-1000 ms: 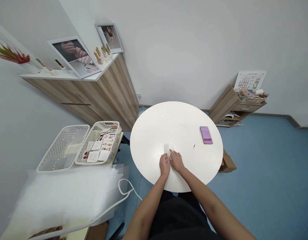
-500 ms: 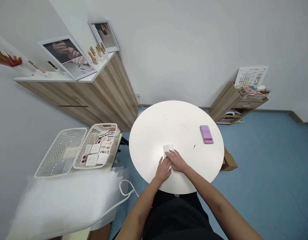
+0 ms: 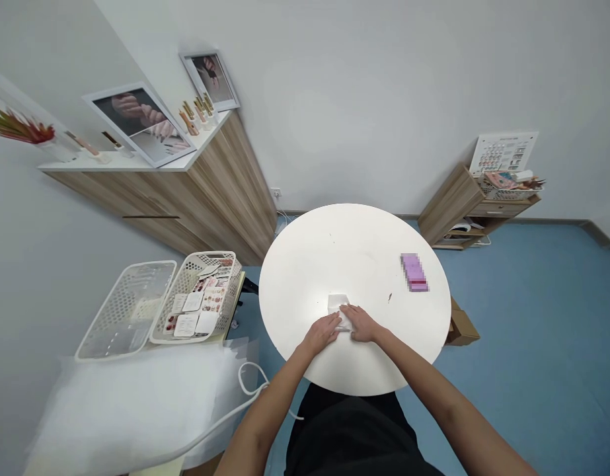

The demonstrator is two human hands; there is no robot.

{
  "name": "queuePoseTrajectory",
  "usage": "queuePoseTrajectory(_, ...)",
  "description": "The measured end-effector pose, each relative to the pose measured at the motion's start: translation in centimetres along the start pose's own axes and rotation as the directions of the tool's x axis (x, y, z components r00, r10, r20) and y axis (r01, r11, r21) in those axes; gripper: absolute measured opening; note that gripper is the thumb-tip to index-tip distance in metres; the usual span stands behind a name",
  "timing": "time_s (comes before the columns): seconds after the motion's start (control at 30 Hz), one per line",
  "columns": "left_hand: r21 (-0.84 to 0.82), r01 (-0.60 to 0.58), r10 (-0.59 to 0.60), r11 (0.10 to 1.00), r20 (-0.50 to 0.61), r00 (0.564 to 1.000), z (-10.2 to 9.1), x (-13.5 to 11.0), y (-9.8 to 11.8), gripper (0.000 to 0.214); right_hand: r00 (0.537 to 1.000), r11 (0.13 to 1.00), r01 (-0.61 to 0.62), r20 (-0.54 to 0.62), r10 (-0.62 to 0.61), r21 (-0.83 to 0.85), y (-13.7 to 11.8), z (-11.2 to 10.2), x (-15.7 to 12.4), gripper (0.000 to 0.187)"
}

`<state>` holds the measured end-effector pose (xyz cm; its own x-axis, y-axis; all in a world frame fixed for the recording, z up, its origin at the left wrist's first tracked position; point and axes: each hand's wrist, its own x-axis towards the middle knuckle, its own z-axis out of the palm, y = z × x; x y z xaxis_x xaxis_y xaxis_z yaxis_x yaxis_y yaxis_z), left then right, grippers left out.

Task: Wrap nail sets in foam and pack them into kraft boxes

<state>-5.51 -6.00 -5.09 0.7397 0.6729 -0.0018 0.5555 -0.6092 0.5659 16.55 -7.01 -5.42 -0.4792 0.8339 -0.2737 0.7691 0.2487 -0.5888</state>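
On a round white table [image 3: 354,251] lies a folded piece of white paper or tissue [image 3: 338,305], near the edge closest to me. My left hand [image 3: 320,334] lies flat against its lower left side. My right hand [image 3: 363,324] presses on its lower right part, and the fingers hide that part of the sheet. Farther right on the tabletop sits a pink rectangular block [image 3: 414,272], pixelated too much to identify. Neither hand is near it.
To the left stand a white perforated basket [image 3: 200,297] holding nail sample cards and a second basket [image 3: 126,311]. A white plastic sheet [image 3: 131,410] and a cable lie below them. A wooden cabinet [image 3: 220,185] and a small wooden shelf unit [image 3: 478,205] stand behind.
My hands have spread apart sideways, with the left hand shifting left and flattening against the paper. The paper sits slightly lower under my fingers, and the whole view has shifted slightly.
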Motion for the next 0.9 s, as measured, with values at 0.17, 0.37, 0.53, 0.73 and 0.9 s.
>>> queuePoseTrajectory(0.17, -0.149, 0.086, -0.077, 0.985, 0.065, 0.995, -3.7, 1.8, -0.8, 0.036, 0.993, 0.994, -0.072, -0.091, 0.079, 0.084, -0.3, -1.3, 1.6, 0.048)
queuePoseTrajectory(0.37, -0.251, 0.279, -0.302, 0.927, -0.057, 0.952, -4.2, 5.3, -1.5, 0.037, 0.939, 0.913, -0.244, -0.157, 0.307, 0.327, 0.4, -1.9, 4.3, 0.022)
queuePoseTrajectory(0.53, -0.028, 0.373, -0.362, 0.928, -0.31, 0.879, -0.6, 5.5, -0.6, 0.05, 0.888, 0.839, -0.293, -0.195, 0.417, 0.459, 1.6, -1.3, 5.9, 0.031)
queuePoseTrajectory(0.73, 0.263, 0.289, -0.215, 0.92, -0.278, 0.936, 4.0, 2.7, 0.2, 0.063, 0.775, 0.801, -0.34, -0.336, 0.536, 0.494, 1.3, -0.5, 6.3, 0.046)
queuePoseTrajectory(0.9, 0.325, 0.33, -0.243, 0.886, -0.28, 0.929, 4.5, 2.3, 0.3, 0.064, 0.837, 0.964, -0.194, -0.483, 0.258, 0.18, 0.7, 0.5, 4.2, 0.055)
